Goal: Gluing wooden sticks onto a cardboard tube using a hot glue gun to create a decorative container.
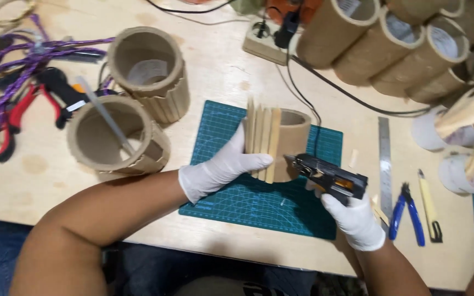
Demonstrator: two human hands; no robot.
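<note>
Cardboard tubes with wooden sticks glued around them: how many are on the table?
3. One tube stands on the green cutting mat, steadied by the left hand. Two more sit left of the mat. Others may be hidden.

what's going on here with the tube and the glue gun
A person in white gloves works over a green cutting mat. The left hand steadies an upright cardboard tube with flat wooden sticks standing side by side against its wall. The right hand holds a black glue gun, its nozzle at the tube's wall beside the last stick. Two tubes already partly clad in sticks sit to the left.
</note>
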